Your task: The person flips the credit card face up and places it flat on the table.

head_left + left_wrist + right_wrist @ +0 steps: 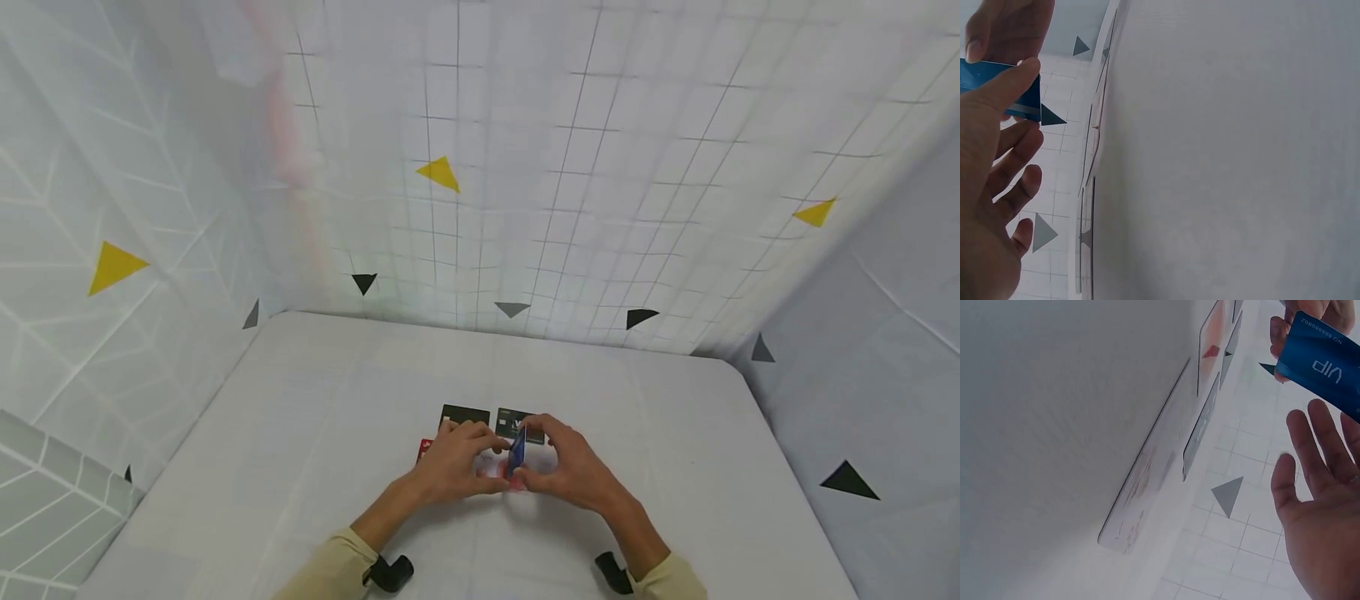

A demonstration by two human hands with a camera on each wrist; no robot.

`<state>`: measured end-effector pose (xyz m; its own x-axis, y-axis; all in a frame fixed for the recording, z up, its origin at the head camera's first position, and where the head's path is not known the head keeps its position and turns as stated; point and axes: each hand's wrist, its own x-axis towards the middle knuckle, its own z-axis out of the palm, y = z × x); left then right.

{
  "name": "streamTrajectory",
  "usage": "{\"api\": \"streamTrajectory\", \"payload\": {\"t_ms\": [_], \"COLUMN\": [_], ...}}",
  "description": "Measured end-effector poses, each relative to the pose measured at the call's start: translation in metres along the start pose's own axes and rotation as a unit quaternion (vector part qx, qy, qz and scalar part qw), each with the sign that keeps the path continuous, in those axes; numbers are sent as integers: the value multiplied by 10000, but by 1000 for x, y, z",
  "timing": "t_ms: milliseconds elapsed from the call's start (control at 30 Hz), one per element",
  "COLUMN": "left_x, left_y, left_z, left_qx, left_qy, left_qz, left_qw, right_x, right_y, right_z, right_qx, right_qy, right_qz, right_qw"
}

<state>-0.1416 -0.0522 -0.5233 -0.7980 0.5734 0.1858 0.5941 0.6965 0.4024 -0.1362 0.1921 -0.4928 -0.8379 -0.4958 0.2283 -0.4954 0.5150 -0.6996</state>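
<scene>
A blue card (516,454) stands on edge between the two hands above the white table; the right wrist view shows "VIP" printed on this card (1319,362). My left hand (459,460) pinches it, the thumb lying across its face in the left wrist view, other fingers loosely bent. From the other side my right hand (573,467) grips the card between thumb and forefinger, its remaining fingers spread. Flat on the table behind the hands lie two dark cards, one on the left (467,413) and one on the right (507,422). A red card (424,447) is mostly covered by the left hand.
A pale card with pink markings (491,463) lies on the table (337,400) beneath the hands. White sheeting with a grid and coloured triangles (525,167) rises behind the table's far edge. Black fittings (393,574) sit by both sleeves.
</scene>
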Motion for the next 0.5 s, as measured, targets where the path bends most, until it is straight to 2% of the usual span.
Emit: {"api": "streamTrajectory", "payload": {"t_ms": [200,500], "left_x": [0,0], "left_y": [2,1], "left_z": [1,2], "left_qx": [-189,-141], "left_qy": [52,156], "left_qz": [12,-98], "left_qw": [9998,9997], "right_x": [2,1], "right_y": [1,-1], "right_z": [2,2], "right_qx": [592,565], "right_qy": [-294,-247], "right_qz": [-266,-298], "right_qw": [9975,9976]}}
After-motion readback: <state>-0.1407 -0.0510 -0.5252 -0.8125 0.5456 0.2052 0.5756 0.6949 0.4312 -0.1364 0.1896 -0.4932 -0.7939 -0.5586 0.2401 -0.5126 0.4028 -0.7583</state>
